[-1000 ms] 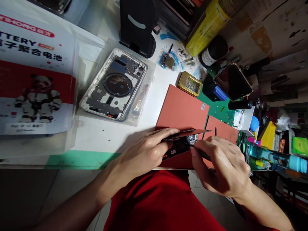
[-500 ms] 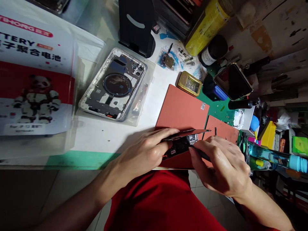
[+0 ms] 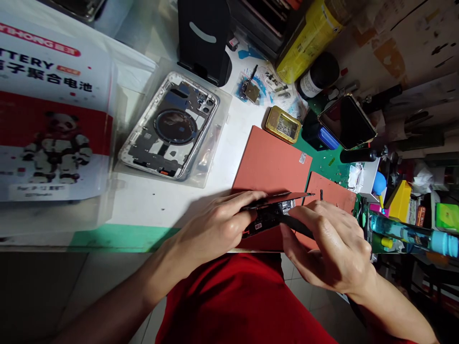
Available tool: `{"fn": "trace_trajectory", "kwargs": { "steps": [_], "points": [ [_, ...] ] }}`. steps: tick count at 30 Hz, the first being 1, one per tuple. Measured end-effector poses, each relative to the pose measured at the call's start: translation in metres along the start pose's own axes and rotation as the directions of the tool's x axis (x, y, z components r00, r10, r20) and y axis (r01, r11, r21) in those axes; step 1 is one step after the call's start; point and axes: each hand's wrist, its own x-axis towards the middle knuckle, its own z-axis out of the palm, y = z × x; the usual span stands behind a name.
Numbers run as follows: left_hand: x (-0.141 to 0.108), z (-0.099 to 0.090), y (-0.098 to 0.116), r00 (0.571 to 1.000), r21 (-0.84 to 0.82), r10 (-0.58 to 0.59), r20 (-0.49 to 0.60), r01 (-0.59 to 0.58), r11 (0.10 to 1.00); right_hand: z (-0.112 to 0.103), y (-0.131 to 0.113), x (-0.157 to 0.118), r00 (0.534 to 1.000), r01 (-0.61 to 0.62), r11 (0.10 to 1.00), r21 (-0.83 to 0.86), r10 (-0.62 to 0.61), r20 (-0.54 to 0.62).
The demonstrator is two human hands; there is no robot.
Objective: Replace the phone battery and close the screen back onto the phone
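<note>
An opened phone point(image 3: 265, 220) is tilted over a reddish-brown mat point(image 3: 265, 165), its screen point(image 3: 283, 198) lifted along the far side and its dark inner parts showing. My left hand point(image 3: 225, 217) is closed on the phone's left end, fingers between and over the two halves. A slim black tool point(image 3: 299, 226) sits in the pinch of my right hand point(image 3: 332, 243), its tip reaching into the phone's open interior. What kind of tool it is, I cannot make out, since my fingers cover its rear part.
Left of the mat, a white-edged phone housing point(image 3: 170, 126) lies on a clear plastic bag. A battery package point(image 3: 53, 143) fills the far left. Beyond the mat are a gold tin of screws point(image 3: 282, 125) and a propped phone point(image 3: 347, 120). A blue-capped bottle point(image 3: 412, 234) lies right.
My right thumb and the black tool have shifted slightly, and more of the tool's shaft shows. My left hand and the phone hold their place.
</note>
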Motion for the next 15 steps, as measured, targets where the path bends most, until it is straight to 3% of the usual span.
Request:
{"fn": "trace_trajectory", "kwargs": {
  "steps": [15],
  "points": [
    [0.0008,-0.0027,0.0016,0.999,-0.021,-0.027,0.040,0.028,0.999,-0.0022,0.0005,0.0039,1.000,0.027,1.000,-0.017,-0.027,-0.014]
  ]
}}
